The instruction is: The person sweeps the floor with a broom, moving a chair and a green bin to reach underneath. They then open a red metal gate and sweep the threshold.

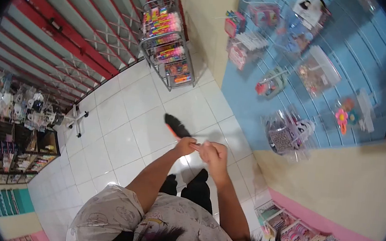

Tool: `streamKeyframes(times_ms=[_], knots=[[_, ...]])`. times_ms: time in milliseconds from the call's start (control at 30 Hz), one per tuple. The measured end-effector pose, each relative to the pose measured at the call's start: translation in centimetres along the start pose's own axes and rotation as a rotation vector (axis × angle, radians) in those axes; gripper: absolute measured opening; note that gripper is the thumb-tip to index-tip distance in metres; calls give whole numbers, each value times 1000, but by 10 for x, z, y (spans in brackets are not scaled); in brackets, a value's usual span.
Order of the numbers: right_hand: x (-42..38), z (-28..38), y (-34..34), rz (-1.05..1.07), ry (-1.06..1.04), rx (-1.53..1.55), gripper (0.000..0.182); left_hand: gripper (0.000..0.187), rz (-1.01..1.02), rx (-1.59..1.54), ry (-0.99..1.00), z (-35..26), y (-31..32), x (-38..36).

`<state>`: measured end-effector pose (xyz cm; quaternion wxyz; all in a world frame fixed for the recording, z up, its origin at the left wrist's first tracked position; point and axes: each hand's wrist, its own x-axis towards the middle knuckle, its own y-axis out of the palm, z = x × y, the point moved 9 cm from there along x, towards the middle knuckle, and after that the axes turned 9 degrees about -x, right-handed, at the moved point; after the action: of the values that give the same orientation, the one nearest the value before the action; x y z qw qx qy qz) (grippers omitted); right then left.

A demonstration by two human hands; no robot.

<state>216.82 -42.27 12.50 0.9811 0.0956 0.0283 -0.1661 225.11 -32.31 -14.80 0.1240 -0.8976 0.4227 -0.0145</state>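
Observation:
A broom [178, 125] with black bristles and an orange edge points down toward the white tiled floor [120, 139], in front of my feet. My left hand [185, 146] is closed around its reddish handle, on the side closer to the bristles. Higher on the handle, my right hand [214, 155] grips it with the fingers wrapped round. The handle runs almost along my line of sight, so most of it is hidden by my hands.
A wheeled metal rack [167, 47] of colourful goods stands ahead by the red folding gate [66, 32]. Packaged accessories hang from a blue wall grid [346, 47] at right. Shelves [14, 163] and a wheeled stand [77, 120] are at left. A low display [300, 240] stands at lower right.

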Motion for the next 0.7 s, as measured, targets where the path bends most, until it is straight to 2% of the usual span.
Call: streamKeyframes(times_ms=[100, 133, 167, 200, 300, 367, 433, 500, 533, 567, 600, 633, 700], knots=[[15, -31, 41, 91, 30, 115, 44, 15, -21, 175, -159, 42, -55, -40], [18, -40, 50, 124, 50, 132, 44, 15, -55, 262, -199, 34, -71, -48], [22, -48, 59, 157, 68, 148, 44, 21, 56, 555, -367, 39, -83, -58], [26, -58, 67, 189, 86, 165, 45, 25, 15, 552, -493, 32, -97, -70], [43, -95, 58, 178, 153, 105, 45, 26, -65, 648, -520, 14, -119, -79], [53, -98, 33, 111, 161, 75, 43, 28, -99, 620, -414, 12, -114, -65], [59, -52, 1, -30, 100, -90, 41, 27, -162, 481, -261, -7, -106, -37], [63, 12, -30, -152, -411, -456, 41, 24, -95, 419, -155, -64, -87, -1], [61, 42, -46, -289, -369, -226, 41, 24, -87, 349, -67, -95, -76, 15], [65, 61, -52, -300, -195, -59, 44, 24, -80, 282, 26, -125, -69, 35], [65, 96, -49, -268, -226, 118, 47, 24, -14, 254, 113, -147, -57, 57], [64, 130, -42, -262, -322, 96, 47, 24, 50, 224, 198, -169, -49, 76], [75, 165, -18, -242, -382, 1, 49, 22, 121, 220, 289, -208, -48, 106]])
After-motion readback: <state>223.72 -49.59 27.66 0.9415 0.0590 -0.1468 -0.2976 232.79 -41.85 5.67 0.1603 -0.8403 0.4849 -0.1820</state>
